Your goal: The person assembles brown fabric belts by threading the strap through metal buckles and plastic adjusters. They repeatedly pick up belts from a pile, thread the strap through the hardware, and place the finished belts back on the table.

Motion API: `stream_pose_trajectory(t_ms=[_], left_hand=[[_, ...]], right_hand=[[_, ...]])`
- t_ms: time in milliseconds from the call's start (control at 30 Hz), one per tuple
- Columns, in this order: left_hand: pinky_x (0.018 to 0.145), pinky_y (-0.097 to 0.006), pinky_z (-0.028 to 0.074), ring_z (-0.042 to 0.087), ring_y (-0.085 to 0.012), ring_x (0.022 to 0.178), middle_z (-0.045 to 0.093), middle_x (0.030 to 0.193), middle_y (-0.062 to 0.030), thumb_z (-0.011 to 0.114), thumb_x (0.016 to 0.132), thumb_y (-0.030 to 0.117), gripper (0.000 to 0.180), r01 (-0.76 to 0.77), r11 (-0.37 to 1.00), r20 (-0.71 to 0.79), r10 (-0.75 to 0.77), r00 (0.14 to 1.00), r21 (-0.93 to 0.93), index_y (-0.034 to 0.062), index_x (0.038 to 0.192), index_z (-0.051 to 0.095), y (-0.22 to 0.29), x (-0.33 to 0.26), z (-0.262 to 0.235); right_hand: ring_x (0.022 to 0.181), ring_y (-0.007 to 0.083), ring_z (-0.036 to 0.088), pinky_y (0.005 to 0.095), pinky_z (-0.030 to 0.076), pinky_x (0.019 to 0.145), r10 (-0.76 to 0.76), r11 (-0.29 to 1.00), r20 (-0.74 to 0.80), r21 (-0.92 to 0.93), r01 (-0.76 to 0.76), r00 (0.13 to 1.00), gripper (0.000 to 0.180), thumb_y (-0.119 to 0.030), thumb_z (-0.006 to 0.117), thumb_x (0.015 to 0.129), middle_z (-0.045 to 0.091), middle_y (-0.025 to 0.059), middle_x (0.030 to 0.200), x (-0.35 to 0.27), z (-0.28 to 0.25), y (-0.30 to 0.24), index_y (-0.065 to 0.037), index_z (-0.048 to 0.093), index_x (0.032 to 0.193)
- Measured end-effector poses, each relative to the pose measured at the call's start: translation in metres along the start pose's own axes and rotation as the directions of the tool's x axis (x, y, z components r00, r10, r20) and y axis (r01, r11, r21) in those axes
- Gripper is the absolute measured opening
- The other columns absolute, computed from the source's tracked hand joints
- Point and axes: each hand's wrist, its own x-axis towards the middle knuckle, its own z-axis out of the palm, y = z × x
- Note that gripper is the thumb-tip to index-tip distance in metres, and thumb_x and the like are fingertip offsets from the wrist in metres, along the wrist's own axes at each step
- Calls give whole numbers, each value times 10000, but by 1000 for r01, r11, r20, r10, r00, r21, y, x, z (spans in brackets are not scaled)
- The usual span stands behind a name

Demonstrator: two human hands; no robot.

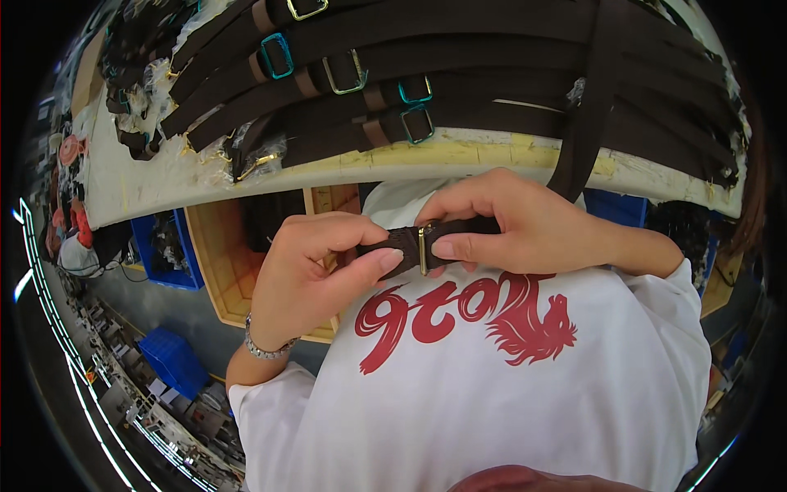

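A dark brown webbing strap (402, 241) is stretched between my hands, just in front of the table's near edge. A gold-coloured metal buckle (423, 251) sits around it at the middle. My left hand (316, 266) pinches the strap left of the buckle, thumb on top and fingers curled under. From the other side, my right hand (512, 225) grips the strap, with its thumb tip touching the buckle's right edge. Part of the strap is hidden under my fingers.
Several dark straps (459, 41) with gold or blue-wrapped buckles lie across the white table (320, 182). One strap (592, 107) crosses them and hangs over the near edge. Below are a wooden crate (215, 271) and a blue bin (164, 254); another blue bin (174, 361) stands on the floor.
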Motion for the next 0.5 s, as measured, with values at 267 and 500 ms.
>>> stream_pose_trajectory(t_ms=[267, 500], left_hand=[[613, -248, 511, 696, -75, 702, 713, 798, -73, 759, 986, 58, 97, 156, 960, 121, -131, 984, -231, -39, 992, 759, -11, -3, 16], [569, -301, 464, 627, -148, 592, 701, 745, -95, 783, 927, 45, 73, -271, 934, 110, 252, 962, 231, -17, 960, 762, -11, 1, 24]], right_hand=[[903, 227, 731, 359, 564, 858, -220, 939, -40, -280, 201, 975, 273, -67, 690, 997, 776, 162, 1027, -1, 5, 20, 43, 706, 1246], [904, 217, 741, 360, 562, 859, -99, 958, 15, -269, 99, 995, 326, -52, 680, 995, 781, 170, 1029, -1, 2, 9, 0, 592, 1304]])
